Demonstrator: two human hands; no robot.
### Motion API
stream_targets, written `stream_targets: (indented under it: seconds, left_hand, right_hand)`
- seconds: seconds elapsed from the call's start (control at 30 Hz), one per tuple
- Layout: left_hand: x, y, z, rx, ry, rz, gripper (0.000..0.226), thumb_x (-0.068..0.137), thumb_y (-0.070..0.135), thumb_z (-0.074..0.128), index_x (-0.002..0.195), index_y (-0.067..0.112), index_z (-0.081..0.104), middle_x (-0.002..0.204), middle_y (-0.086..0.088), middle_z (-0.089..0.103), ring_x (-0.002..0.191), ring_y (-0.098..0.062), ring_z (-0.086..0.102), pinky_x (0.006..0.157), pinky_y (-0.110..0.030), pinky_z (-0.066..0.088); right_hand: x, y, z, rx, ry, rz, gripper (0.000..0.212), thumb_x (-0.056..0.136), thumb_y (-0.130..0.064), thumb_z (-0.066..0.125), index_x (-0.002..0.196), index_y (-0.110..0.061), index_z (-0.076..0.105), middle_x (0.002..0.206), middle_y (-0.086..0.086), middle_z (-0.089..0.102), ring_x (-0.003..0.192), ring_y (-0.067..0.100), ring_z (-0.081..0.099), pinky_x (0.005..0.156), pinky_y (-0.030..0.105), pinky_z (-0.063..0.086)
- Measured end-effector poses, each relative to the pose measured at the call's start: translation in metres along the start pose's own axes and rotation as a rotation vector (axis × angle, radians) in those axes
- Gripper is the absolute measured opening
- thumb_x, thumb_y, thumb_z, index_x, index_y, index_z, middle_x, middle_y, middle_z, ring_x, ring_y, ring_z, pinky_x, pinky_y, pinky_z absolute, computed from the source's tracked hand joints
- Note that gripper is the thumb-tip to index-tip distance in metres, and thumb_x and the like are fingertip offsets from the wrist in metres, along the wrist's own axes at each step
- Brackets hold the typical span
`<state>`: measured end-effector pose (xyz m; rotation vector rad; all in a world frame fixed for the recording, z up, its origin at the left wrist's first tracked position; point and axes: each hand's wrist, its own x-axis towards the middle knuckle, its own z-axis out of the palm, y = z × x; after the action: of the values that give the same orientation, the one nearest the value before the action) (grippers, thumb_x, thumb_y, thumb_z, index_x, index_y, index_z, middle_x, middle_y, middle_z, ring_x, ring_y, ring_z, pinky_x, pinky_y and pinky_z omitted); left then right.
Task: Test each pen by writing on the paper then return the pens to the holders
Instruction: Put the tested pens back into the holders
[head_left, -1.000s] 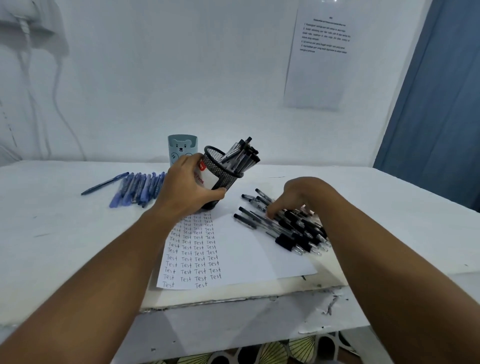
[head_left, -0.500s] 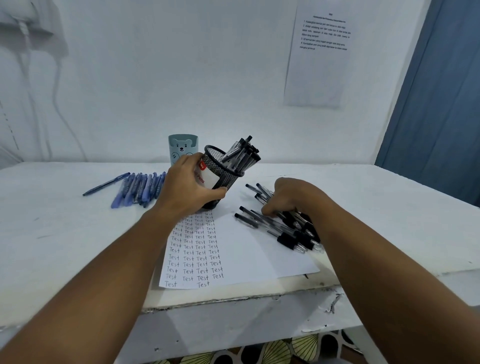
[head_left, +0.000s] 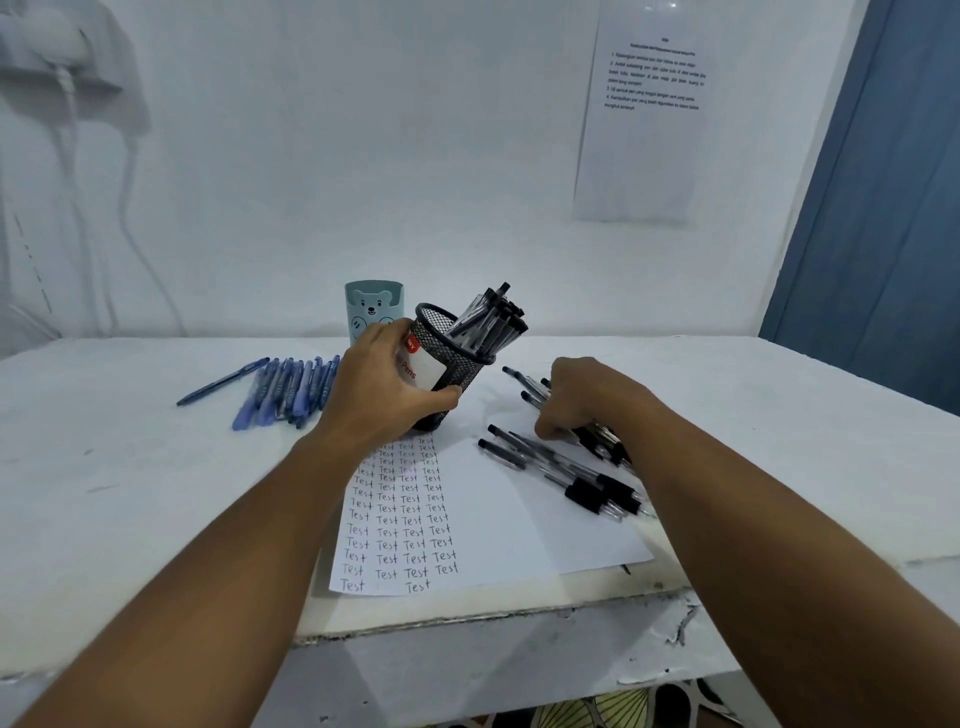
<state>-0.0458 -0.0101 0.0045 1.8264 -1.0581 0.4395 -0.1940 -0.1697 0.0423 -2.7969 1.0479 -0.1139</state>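
Your left hand (head_left: 387, 387) gripped the mesh pen holder (head_left: 451, 358), tilting it right so your right hand (head_left: 582, 397), fingers curled over the loose black pens (head_left: 566, 467), could load them.

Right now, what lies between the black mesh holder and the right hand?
In the head view, only bare white table lies between the black mesh holder, tilted in the left hand, and the right hand.
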Motion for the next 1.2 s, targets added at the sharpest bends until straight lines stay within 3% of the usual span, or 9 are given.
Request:
stream_targets:
  seconds: [0.13,0.23,0.37,0.47,0.63,0.73,0.83,1.03,1.2]
  left_hand:
    - [0.000,0.000,0.000,-0.004,-0.011,0.000,0.075,0.055,0.052,0.075,0.120,0.019,0.059,0.109,0.002,0.057,0.098,-0.016,0.053,0.088,-0.038,0.049]
    - [0.000,0.000,0.000,-0.002,-0.011,-0.001,0.073,0.055,0.052,0.074,0.119,0.019,0.059,0.107,0.002,0.057,0.097,-0.016,0.054,0.087,-0.039,0.050]
    - [0.000,0.001,-0.001,0.005,-0.017,0.002,0.074,0.055,0.053,0.074,0.119,0.019,0.059,0.106,0.003,0.057,0.096,-0.015,0.054,0.087,-0.038,0.050]
    - [-0.001,0.002,-0.001,0.007,-0.029,0.001,0.077,0.055,0.054,0.074,0.121,0.018,0.058,0.108,0.002,0.057,0.098,-0.016,0.054,0.087,-0.037,0.050]
    - [-0.003,0.006,-0.002,0.040,-0.030,0.010,0.080,0.054,0.057,0.070,0.122,0.016,0.056,0.107,0.002,0.055,0.099,-0.016,0.053,0.086,-0.033,0.048]
    - [-0.004,0.008,-0.002,0.080,-0.028,0.024,0.083,0.052,0.060,0.065,0.121,0.016,0.055,0.106,0.002,0.054,0.099,-0.017,0.053,0.085,-0.033,0.047]
    - [-0.004,0.010,-0.002,0.110,-0.027,0.040,0.086,0.051,0.065,0.059,0.120,0.014,0.055,0.106,0.001,0.054,0.098,-0.018,0.053,0.085,-0.033,0.047]
    - [-0.005,0.013,-0.002,0.165,-0.036,0.047,0.094,0.052,0.067,0.055,0.129,0.013,0.051,0.113,-0.001,0.054,0.104,-0.021,0.054,0.091,-0.036,0.047]
    - [-0.005,0.015,-0.003,0.182,-0.061,0.040,0.093,0.056,0.060,0.063,0.135,0.012,0.047,0.120,-0.002,0.053,0.109,-0.022,0.052,0.094,-0.035,0.043]
  right_hand:
    - [0.006,0.005,0.004,0.027,0.105,-0.023,0.022,0.080,-0.009,0.063,0.082,-0.010,0.041,0.078,0.003,0.042,0.064,0.017,0.040,0.051,0.024,0.029]
    - [0.009,0.006,0.001,-0.007,0.157,-0.047,0.023,0.086,-0.013,0.059,0.094,-0.009,0.038,0.085,0.004,0.044,0.079,0.025,0.045,0.053,0.029,0.030]
    - [0.014,0.010,-0.021,0.026,0.273,-0.090,0.036,0.090,-0.019,0.062,0.115,-0.004,0.041,0.107,0.015,0.051,0.088,0.031,0.048,0.070,0.033,0.037]
    - [0.014,0.012,-0.045,0.114,0.396,-0.106,0.040,0.089,-0.021,0.063,0.118,-0.004,0.041,0.106,0.016,0.051,0.089,0.032,0.048,0.072,0.032,0.035]
    - [0.009,0.009,-0.083,0.480,0.664,-0.199,0.031,0.089,-0.018,0.063,0.103,-0.009,0.038,0.089,0.005,0.050,0.071,0.023,0.048,0.058,0.031,0.036]
    - [0.003,-0.001,-0.102,0.846,0.804,-0.225,0.026,0.088,-0.017,0.060,0.100,-0.012,0.038,0.078,-0.004,0.045,0.061,0.012,0.042,0.047,0.018,0.037]
    - [-0.001,-0.013,-0.117,1.181,0.887,-0.240,0.023,0.085,-0.017,0.058,0.096,-0.015,0.039,0.077,-0.003,0.047,0.065,0.015,0.044,0.054,0.025,0.041]
    - [-0.004,-0.037,-0.128,1.586,0.856,-0.232,0.021,0.084,-0.009,0.058,0.090,-0.015,0.039,0.076,-0.002,0.045,0.062,0.013,0.044,0.055,0.025,0.041]
    - [0.003,-0.053,-0.115,1.725,0.741,-0.134,0.022,0.082,-0.010,0.060,0.092,-0.013,0.041,0.084,0.004,0.046,0.072,0.019,0.046,0.064,0.031,0.041]
